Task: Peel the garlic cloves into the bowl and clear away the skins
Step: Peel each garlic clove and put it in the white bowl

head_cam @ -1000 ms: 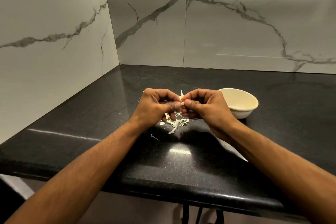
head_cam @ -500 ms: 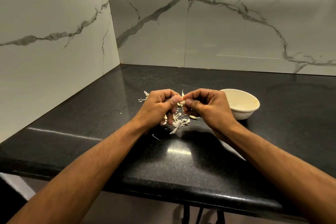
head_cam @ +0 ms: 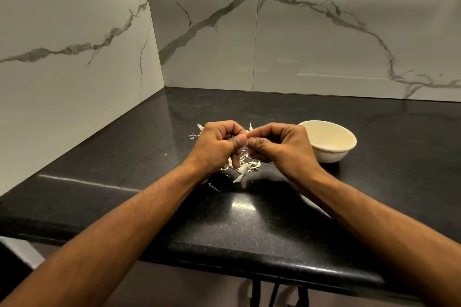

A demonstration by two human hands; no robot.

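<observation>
Skins (head_cam: 245, 167) litter the black counter (head_cam: 149, 182) beneath both hands; left hand (head_cam: 219, 147) and right hand (head_cam: 279, 149) pinch a mostly hidden garlic clove (head_cam: 247, 137), bowl (head_cam: 328, 141) just right.

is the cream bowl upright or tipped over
Upright: the round cream bowl sits on its base on the black stone counter, its open rim facing up.
</observation>
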